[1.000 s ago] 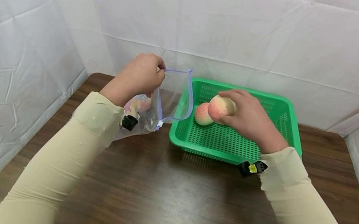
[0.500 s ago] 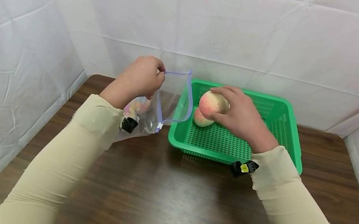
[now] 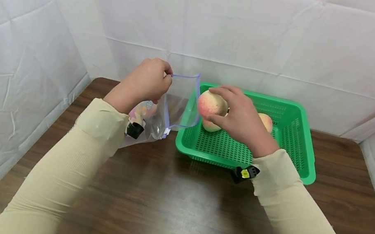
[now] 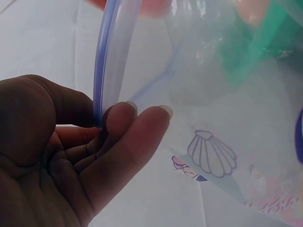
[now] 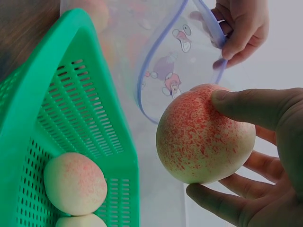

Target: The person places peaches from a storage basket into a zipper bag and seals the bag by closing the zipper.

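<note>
My left hand (image 3: 150, 79) pinches the purple-edged rim of a clear slider zip bag (image 3: 184, 102) at its upper corner, and the bag's mouth gapes toward the basket. Cartoon prints mark the bag, and round peach-coloured shapes (image 5: 94, 13) show through it. With thumb and fingertips, my right hand (image 3: 242, 116) grips a pink-and-cream peach (image 3: 210, 103) over the left end of the green basket (image 3: 210, 157), close to the bag's mouth. Beneath it another peach (image 3: 211, 126) lies partly hidden in the basket. A further peach (image 3: 265, 121) shows behind my right wrist.
The perforated basket stands on a dark wooden table (image 3: 164, 205), right beside the bag. White cloth (image 3: 245, 26) hangs behind the table and along both sides. A small black camera (image 3: 245, 173) sits on my right wrist, another (image 3: 135, 129) on my left.
My right hand has moved left with the peach, from over the basket toward the bag's mouth. A peach further right in the basket has come into sight. My left hand stays at the bag.
</note>
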`<state>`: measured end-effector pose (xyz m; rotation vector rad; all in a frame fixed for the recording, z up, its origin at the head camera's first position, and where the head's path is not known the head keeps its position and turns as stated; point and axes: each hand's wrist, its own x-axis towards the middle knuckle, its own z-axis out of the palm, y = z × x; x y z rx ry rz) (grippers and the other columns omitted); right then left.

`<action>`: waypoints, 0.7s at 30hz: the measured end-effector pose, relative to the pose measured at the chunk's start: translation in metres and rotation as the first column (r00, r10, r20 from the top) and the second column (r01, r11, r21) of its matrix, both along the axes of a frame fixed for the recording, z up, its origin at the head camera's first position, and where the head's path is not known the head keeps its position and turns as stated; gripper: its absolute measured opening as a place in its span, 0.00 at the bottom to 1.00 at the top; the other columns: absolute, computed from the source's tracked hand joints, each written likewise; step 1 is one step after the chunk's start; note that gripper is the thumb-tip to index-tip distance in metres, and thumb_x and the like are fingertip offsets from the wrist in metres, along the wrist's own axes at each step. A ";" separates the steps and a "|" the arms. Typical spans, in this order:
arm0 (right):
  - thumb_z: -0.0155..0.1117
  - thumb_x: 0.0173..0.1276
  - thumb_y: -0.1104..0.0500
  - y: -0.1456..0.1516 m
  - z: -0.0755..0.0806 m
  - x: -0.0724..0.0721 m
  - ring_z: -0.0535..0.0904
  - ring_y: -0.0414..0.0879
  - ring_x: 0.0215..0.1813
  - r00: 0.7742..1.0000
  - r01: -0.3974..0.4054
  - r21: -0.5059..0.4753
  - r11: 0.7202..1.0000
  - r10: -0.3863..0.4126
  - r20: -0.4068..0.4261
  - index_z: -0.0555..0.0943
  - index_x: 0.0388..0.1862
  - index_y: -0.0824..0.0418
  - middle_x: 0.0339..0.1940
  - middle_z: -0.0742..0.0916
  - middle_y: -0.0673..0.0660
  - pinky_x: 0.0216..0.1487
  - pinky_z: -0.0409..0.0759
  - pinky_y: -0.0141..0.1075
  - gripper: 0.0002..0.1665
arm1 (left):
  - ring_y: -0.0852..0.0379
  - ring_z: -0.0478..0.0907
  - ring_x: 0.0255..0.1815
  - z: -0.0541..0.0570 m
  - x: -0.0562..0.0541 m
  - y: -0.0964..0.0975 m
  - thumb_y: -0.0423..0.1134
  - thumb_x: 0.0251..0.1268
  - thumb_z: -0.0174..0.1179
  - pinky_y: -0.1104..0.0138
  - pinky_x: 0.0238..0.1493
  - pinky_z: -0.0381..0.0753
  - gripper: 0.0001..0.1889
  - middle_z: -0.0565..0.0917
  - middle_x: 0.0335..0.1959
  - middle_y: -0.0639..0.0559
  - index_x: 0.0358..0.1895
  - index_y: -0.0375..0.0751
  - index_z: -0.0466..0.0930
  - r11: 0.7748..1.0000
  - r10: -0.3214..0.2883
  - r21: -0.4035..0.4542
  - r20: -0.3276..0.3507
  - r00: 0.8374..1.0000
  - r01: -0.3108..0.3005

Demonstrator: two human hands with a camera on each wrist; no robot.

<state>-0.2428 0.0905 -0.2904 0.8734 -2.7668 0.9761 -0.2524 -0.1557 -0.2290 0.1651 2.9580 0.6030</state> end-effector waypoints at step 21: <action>0.73 0.59 0.53 -0.025 -0.014 -0.001 0.70 0.47 0.67 0.990 -0.142 -0.059 0.988 0.141 -0.023 0.74 0.65 0.50 0.68 0.74 0.51 0.56 0.78 0.42 0.34 | 0.57 0.83 0.19 -0.003 0.000 0.001 0.38 0.71 0.40 0.62 0.38 0.78 0.20 0.82 0.16 0.49 0.57 0.35 0.75 1.000 0.003 -0.010 -0.007 1.000 -0.003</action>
